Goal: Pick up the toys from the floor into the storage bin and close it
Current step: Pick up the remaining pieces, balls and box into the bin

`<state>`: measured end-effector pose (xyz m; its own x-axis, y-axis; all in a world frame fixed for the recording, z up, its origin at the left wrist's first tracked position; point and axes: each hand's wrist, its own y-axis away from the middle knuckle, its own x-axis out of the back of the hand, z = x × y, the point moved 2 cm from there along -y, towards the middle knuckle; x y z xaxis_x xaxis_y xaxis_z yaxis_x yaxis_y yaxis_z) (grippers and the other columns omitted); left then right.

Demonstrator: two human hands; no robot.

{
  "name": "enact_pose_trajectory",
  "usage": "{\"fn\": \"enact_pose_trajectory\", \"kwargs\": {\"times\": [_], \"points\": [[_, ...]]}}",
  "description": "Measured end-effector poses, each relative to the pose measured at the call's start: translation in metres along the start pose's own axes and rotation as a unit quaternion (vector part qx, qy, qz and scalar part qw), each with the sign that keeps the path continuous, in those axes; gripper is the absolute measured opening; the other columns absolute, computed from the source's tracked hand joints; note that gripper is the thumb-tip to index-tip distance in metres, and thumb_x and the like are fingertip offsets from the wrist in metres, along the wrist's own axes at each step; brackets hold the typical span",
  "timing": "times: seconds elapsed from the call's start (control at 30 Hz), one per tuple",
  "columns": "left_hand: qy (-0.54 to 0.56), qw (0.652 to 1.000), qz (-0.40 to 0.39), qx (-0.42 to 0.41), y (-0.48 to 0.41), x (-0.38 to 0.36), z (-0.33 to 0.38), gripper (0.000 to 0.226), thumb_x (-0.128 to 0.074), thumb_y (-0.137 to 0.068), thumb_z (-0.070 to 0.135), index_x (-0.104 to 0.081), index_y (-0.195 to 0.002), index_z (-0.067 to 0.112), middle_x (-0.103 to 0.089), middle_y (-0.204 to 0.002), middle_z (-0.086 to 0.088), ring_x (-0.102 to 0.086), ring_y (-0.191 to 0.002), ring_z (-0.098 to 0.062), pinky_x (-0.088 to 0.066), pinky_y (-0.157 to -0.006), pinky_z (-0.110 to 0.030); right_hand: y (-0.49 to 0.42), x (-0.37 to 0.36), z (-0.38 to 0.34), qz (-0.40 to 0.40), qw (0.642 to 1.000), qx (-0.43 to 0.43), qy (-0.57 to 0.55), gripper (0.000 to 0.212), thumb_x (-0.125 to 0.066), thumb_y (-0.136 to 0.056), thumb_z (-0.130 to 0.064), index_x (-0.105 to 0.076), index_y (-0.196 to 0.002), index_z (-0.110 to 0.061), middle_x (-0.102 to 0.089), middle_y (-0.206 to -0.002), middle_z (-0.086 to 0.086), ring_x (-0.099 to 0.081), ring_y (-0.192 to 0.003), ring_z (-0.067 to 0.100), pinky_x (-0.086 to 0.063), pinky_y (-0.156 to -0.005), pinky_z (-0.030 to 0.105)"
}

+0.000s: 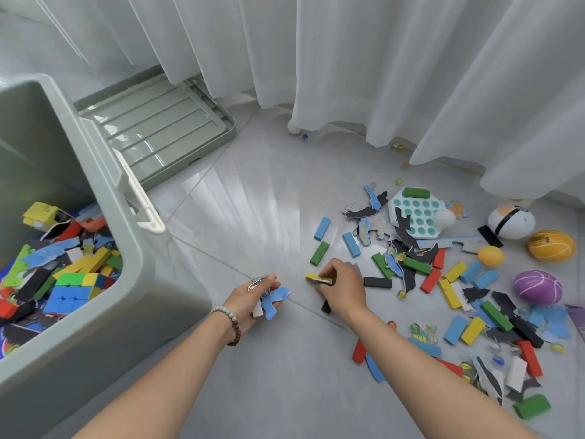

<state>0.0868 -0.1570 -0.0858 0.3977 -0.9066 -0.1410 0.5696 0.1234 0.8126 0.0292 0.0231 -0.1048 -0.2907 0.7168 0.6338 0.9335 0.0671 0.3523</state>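
Note:
The grey-green storage bin (104,198) stands open at the left, partly filled with blocks, puzzle pieces and a colour cube. Its lid (158,128) lies flat on the floor behind it. My left hand (250,299) holds a blue puzzle piece (277,301), a white block and a metal clip just above the floor. To its right, my right hand (340,286) grips a yellow block (318,278) together with other blocks, a black one poking out below. Several coloured blocks (323,228) and puzzle pieces lie scattered on the floor at the right.
White curtains (380,74) hang along the back. At the right lie a purple ball (537,286), an orange ball (550,245), a white egg-shaped toy (511,221), a teal peg board (418,213) and several marbles. Grey tiled floor.

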Motion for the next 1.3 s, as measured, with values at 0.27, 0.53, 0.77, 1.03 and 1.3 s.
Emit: {"fn": "enact_pose_trajectory", "kwargs": {"times": [0.27,0.53,0.77,1.03,1.3], "points": [[0.015,1.0,0.009,-0.01,-0.001,-0.004,0.005,0.013,-0.065,-0.086,0.023,-0.065,-0.081,0.011,-0.07,-0.066,0.001,-0.065,-0.052,-0.01,-0.055,-0.055,-0.021,-0.026,0.02,-0.023,0.006,0.979,-0.073,-0.188,0.024,-0.08,-0.072,-0.021,-0.06,-0.083,-0.016,-0.055,-0.091,-0.001,-0.052,-0.075,0.01,-0.042,-0.065,0.02],[0.009,1.0,0.011,-0.002,0.001,-0.005,0.003,0.014,-0.066,-0.085,0.025,-0.066,-0.084,0.011,-0.069,-0.081,-0.003,-0.067,-0.052,-0.009,-0.053,-0.049,-0.019,-0.033,0.007,-0.025,0.004,0.989,-0.062,-0.134,0.024,-0.076,-0.075,-0.011,-0.053,-0.08,-0.016,-0.055,-0.094,0.0,-0.052,-0.078,0.011,-0.041,-0.069,0.019],[0.023,1.0,0.011,-0.001,0.0,0.0,0.004,0.015,-0.066,-0.085,0.023,-0.065,-0.086,0.008,-0.068,-0.083,-0.005,-0.067,-0.052,-0.01,-0.055,-0.051,-0.02,-0.018,0.003,-0.016,0.063,0.985,-0.061,-0.15,0.02,-0.076,-0.076,-0.015,-0.056,-0.074,-0.019,-0.059,-0.089,0.0,-0.054,-0.077,0.012,-0.037,-0.059,0.011],[-0.037,0.999,-0.014,-0.01,0.0,-0.011,0.005,0.016,-0.065,-0.086,0.026,-0.067,-0.091,0.011,-0.068,-0.085,-0.001,-0.065,-0.056,-0.012,-0.053,-0.056,-0.023,-0.008,0.014,-0.013,0.068,0.924,-0.182,-0.329,0.02,-0.077,-0.075,-0.014,-0.058,-0.081,-0.012,-0.053,-0.073,-0.005,-0.048,-0.064,0.006,-0.038,-0.059,0.017],[-0.081,0.996,-0.043,-0.01,-0.007,-0.05,0.006,0.025,-0.05,-0.095,0.012,-0.058,-0.118,0.006,-0.057,-0.075,-0.007,-0.06,-0.066,-0.017,-0.052,-0.047,-0.018,-0.001,0.006,0.006,0.025,0.848,-0.303,-0.434,0.014,-0.074,-0.077,-0.007,-0.06,-0.08,-0.006,-0.062,-0.072,0.009,-0.056,-0.064,0.015,-0.049,-0.064,0.023]]}}
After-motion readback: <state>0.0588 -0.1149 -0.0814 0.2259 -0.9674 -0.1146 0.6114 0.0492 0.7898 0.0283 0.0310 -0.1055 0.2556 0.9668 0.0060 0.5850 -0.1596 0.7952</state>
